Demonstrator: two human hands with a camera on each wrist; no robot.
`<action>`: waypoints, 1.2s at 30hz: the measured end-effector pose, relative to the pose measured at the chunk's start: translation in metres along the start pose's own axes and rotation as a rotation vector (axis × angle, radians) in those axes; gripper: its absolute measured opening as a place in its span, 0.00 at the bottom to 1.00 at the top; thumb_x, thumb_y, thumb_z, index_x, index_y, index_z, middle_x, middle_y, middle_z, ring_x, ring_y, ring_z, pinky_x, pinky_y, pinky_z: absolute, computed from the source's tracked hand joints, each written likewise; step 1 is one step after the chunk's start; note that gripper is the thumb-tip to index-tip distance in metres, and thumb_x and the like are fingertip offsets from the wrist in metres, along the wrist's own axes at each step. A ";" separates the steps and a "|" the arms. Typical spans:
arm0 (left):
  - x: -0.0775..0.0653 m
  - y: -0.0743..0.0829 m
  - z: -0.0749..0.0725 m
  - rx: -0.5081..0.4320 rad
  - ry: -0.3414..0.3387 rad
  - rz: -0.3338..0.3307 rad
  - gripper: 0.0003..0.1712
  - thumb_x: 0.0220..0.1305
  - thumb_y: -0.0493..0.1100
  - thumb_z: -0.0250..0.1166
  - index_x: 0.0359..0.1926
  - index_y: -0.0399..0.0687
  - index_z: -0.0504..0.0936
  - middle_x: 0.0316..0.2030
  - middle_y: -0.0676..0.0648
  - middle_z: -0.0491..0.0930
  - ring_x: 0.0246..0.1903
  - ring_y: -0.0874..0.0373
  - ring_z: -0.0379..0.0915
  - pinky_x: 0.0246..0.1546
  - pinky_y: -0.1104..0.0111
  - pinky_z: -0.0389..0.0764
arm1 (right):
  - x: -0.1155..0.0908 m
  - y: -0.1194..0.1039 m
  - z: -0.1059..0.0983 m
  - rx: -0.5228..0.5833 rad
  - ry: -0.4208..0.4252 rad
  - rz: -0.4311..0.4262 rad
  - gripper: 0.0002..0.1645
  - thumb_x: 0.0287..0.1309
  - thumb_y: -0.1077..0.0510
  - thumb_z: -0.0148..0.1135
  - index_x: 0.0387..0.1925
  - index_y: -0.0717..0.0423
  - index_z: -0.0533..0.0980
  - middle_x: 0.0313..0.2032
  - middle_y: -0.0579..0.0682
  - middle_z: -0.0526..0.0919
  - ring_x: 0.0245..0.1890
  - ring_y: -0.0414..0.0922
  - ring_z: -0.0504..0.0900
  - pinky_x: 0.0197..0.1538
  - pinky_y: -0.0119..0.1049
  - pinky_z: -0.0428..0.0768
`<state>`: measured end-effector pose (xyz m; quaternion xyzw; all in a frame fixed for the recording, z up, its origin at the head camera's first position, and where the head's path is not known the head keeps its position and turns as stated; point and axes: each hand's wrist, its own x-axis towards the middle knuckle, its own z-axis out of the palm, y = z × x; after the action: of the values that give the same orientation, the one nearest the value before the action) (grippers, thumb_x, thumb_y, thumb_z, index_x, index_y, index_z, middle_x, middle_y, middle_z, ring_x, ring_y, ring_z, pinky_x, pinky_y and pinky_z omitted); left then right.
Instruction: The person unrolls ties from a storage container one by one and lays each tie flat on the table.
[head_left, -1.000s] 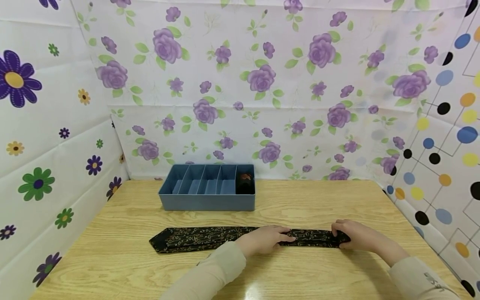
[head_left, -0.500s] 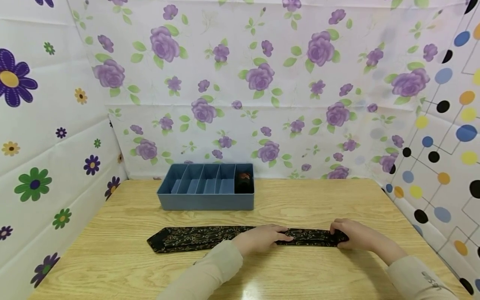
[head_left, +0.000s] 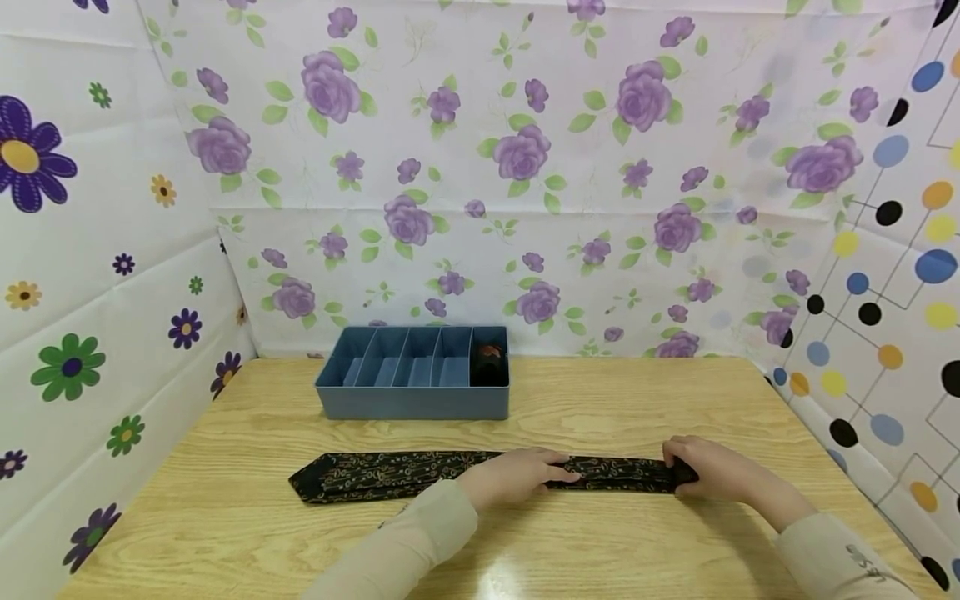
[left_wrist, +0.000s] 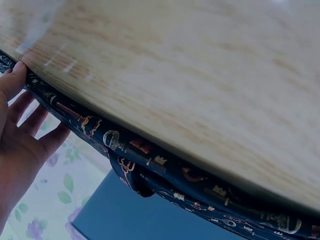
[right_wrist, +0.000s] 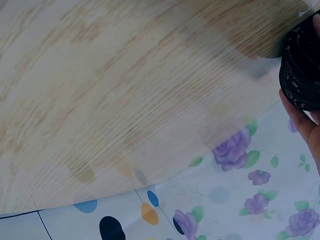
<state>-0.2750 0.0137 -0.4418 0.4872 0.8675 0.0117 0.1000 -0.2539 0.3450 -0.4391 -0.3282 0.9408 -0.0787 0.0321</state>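
A long black necktie (head_left: pixel 382 477) with a small gold-toned pattern lies across the table, its pointed wide end to the left. My left hand (head_left: pixel 512 477) rests over its middle, with fairly straight fingers reaching across it; in the left wrist view, that hand (left_wrist: pixel 20 135) touches the necktie (left_wrist: pixel 150 155) along both edges. At the right end, my right hand (head_left: pixel 716 471) grips a rolled part of the necktie between thumb and fingers. The roll (right_wrist: pixel 300 70) shows as a dark coil in the right wrist view, partly cut off by the frame.
Behind the necktie stands a blue-grey box (head_left: pixel 416 403) with several compartments. Its rightmost compartment holds a dark rolled item (head_left: pixel 489 367) with a reddish pattern. Printed cloth walls (head_left: pixel 480 167) surround the wooden table (head_left: pixel 600 550) at the back and sides.
My left hand has shifted slightly left, and the necktie's pointed end has also slid a little left. My right hand stays in nearly the same place on the roll.
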 end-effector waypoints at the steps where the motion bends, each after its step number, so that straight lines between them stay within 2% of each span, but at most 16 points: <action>1: 0.000 0.000 0.000 0.007 0.002 0.002 0.30 0.68 0.40 0.55 0.68 0.70 0.63 0.70 0.55 0.58 0.69 0.60 0.57 0.65 0.70 0.66 | 0.000 0.000 0.000 0.008 -0.004 0.003 0.21 0.44 0.52 0.74 0.33 0.48 0.68 0.31 0.38 0.73 0.30 0.34 0.71 0.29 0.33 0.72; 5: 0.001 0.000 0.001 0.034 0.001 0.006 0.30 0.68 0.40 0.54 0.68 0.70 0.63 0.70 0.55 0.58 0.68 0.60 0.57 0.65 0.70 0.65 | -0.001 0.000 0.001 0.025 -0.013 0.022 0.24 0.46 0.49 0.72 0.32 0.49 0.64 0.28 0.38 0.71 0.27 0.31 0.66 0.27 0.30 0.67; 12: 0.000 -0.002 -0.001 0.055 0.023 0.022 0.30 0.69 0.38 0.55 0.68 0.68 0.64 0.70 0.55 0.59 0.67 0.59 0.59 0.64 0.70 0.67 | -0.002 0.001 -0.002 -0.007 0.010 -0.011 0.16 0.49 0.53 0.71 0.34 0.48 0.71 0.33 0.39 0.73 0.31 0.34 0.72 0.30 0.33 0.74; 16: 0.000 -0.004 -0.001 0.065 0.031 0.024 0.30 0.69 0.38 0.54 0.68 0.68 0.64 0.70 0.55 0.59 0.68 0.59 0.59 0.65 0.70 0.67 | -0.002 0.003 -0.003 -0.025 0.023 -0.025 0.12 0.50 0.53 0.70 0.32 0.47 0.74 0.32 0.39 0.72 0.30 0.33 0.71 0.30 0.33 0.74; 27: -0.001 0.000 -0.001 0.034 0.006 0.008 0.31 0.68 0.38 0.55 0.68 0.68 0.64 0.70 0.55 0.59 0.68 0.59 0.57 0.66 0.70 0.65 | -0.010 0.008 -0.002 -0.088 0.040 -0.049 0.16 0.45 0.54 0.73 0.34 0.48 0.73 0.34 0.42 0.75 0.32 0.41 0.76 0.33 0.36 0.78; 36: 0.000 0.001 -0.001 0.022 -0.019 -0.002 0.30 0.68 0.40 0.55 0.68 0.69 0.63 0.70 0.55 0.58 0.69 0.60 0.56 0.66 0.70 0.64 | -0.017 0.013 0.002 -0.093 0.077 -0.068 0.11 0.49 0.58 0.70 0.34 0.49 0.75 0.33 0.41 0.75 0.31 0.40 0.76 0.31 0.35 0.78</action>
<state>-0.2740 0.0144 -0.4408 0.4876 0.8670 -0.0023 0.1027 -0.2483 0.3655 -0.4427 -0.3578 0.9322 -0.0488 -0.0222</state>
